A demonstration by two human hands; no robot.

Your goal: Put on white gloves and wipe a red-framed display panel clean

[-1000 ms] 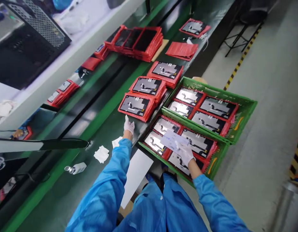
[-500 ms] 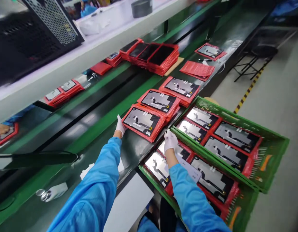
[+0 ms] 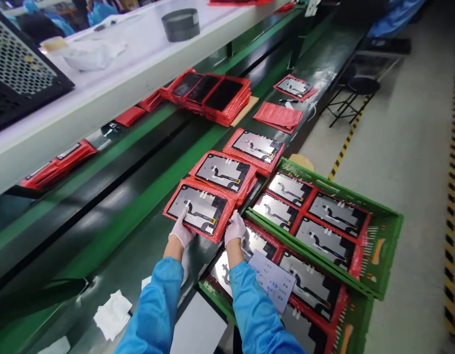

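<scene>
A: Nearest red stack point(image 3: 198, 212) of screen panels lies on the green worktop point(image 3: 113, 231), just left of the green crates point(image 3: 382, 255). Which hands grip it?

B: Both. Left hand point(image 3: 181, 231) clasps the near edge, fingers on top; right hand point(image 3: 235, 229), half a second ago over the crate, now grasps the stack's right corner. A paper slip point(image 3: 272, 279) lies in the front crate.

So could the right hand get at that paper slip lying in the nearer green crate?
Probably yes. The right hand rests on the nearest red stack, and the paper slip lies uncovered on the panels in the nearer green crate, just beside that forearm. Nothing lies over it.
</scene>
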